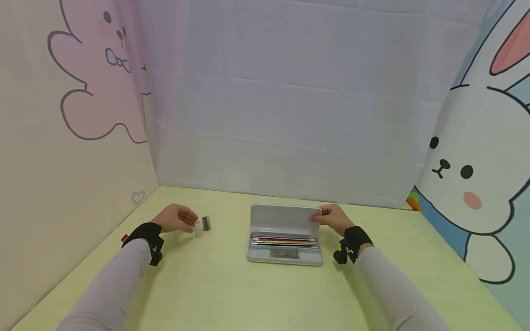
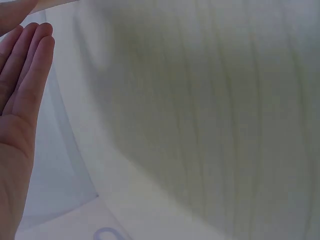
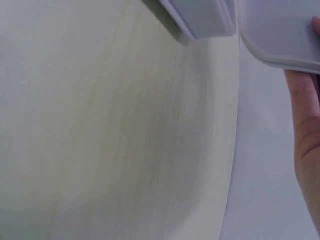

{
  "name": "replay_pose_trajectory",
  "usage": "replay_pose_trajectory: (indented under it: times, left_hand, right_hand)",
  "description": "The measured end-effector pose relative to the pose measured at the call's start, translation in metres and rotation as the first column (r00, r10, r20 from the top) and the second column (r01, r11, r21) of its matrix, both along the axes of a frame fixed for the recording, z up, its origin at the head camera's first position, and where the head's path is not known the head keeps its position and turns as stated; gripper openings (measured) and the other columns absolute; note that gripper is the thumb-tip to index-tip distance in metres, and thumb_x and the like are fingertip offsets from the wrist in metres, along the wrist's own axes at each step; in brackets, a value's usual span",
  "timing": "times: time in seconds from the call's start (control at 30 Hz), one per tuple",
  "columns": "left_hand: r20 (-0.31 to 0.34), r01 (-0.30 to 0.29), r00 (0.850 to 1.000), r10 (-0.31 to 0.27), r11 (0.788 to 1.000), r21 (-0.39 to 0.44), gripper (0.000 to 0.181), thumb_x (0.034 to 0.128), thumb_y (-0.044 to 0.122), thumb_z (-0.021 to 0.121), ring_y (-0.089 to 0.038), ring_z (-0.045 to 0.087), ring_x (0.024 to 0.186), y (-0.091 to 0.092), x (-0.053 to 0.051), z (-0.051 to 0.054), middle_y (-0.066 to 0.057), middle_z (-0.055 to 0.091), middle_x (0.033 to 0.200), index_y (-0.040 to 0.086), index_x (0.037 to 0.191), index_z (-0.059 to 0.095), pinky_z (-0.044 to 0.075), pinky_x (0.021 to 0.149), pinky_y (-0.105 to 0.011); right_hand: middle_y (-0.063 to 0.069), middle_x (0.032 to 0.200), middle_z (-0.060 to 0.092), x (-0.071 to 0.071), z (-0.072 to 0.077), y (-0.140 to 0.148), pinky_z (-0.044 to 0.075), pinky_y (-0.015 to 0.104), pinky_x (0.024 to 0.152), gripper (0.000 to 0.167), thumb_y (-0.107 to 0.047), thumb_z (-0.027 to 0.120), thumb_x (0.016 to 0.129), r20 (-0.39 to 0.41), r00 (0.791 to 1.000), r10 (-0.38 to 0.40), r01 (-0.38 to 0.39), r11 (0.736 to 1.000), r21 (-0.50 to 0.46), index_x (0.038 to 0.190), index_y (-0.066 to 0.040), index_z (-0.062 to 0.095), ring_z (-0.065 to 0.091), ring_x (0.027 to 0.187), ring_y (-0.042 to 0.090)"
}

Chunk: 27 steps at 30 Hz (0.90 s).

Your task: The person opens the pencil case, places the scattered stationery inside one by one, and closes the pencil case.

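Note:
A light grey pencil case (image 1: 285, 263) lies on the table with its lid (image 1: 281, 218) raised. Several pencils (image 1: 283, 241) lie in its tray, and a small grey display panel (image 1: 284, 253) sits along its front. My right hand (image 1: 332, 218) pinches the lid's right edge; in the right wrist view, the lid (image 3: 280, 30) lies between thumb and fingers. At the left, my left hand (image 1: 175, 218) is beside a small white block (image 1: 199, 229), fingertips at or very near it. Its fingers (image 2: 30, 75) look nearly straight. A small block with a dark blue band (image 1: 206, 223) stands just behind.
The pale yellow table (image 1: 232, 294) meets a white sheet (image 1: 281, 101) at the back. Walls with cartoon figures rise at the left and right, including a white rabbit (image 1: 476, 184). Both wrists wear black straps with cameras.

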State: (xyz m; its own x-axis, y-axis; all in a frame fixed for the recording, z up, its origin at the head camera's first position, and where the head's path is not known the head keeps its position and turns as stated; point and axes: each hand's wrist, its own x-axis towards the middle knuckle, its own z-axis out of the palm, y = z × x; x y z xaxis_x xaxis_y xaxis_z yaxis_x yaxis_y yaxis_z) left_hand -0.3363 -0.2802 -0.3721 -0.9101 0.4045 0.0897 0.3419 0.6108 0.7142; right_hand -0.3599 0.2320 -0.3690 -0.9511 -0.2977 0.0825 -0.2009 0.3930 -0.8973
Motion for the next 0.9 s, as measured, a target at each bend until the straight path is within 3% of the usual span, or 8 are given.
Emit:
replay_pose_trajectory:
  times: [0.2,0.5,0.8,0.9]
  left_hand:
    - [0.091,0.014,0.996,-0.025,0.993,0.12,0.043,0.0749,0.007,0.08,-0.003,0.067,0.082,-0.001,-0.001,-0.007,-0.018,0.072,0.101,-0.013,0.109,0.063,0.055,0.076,-0.021]
    - [0.155,-0.01,0.988,-0.017,0.985,0.174,0.046,0.0736,0.002,0.08,-0.002,0.066,0.079,0.003,0.001,-0.011,-0.009,0.073,0.093,-0.017,0.11,0.059,0.054,0.074,-0.019]
    - [0.14,0.013,0.989,-0.037,0.986,0.169,0.042,0.0744,0.0,0.078,0.0,0.065,0.078,0.012,0.007,-0.006,-0.018,0.073,0.096,-0.019,0.108,0.06,0.053,0.074,-0.018]
    - [0.134,0.021,0.99,-0.044,0.986,0.166,0.041,0.0742,0.002,0.079,0.001,0.065,0.078,0.012,0.007,-0.008,-0.011,0.074,0.093,-0.018,0.106,0.061,0.052,0.074,-0.017]
  right_hand:
    - [-0.007,0.086,0.072,0.002,-0.001,-0.002,0.052,0.024,0.076,0.033,-0.011,0.075,0.081,-0.003,1.0,0.003,-0.003,1.0,-0.014,0.102,0.013,0.067,0.064,0.081,0.004]
    - [-0.008,0.086,0.072,0.0,0.001,-0.002,0.052,0.024,0.076,0.028,-0.013,0.076,0.08,0.006,1.0,-0.003,0.003,1.0,-0.021,0.097,0.009,0.07,0.065,0.081,0.005]
    - [-0.008,0.085,0.072,0.001,0.001,0.001,0.052,0.024,0.076,0.033,-0.011,0.075,0.081,0.014,1.0,0.002,-0.002,1.0,-0.013,0.102,0.014,0.067,0.063,0.081,0.005]
    - [-0.009,0.084,0.072,0.001,0.0,0.002,0.051,0.024,0.076,0.033,-0.011,0.075,0.081,0.011,1.0,0.007,-0.007,1.0,-0.015,0.101,0.014,0.067,0.063,0.081,0.005]
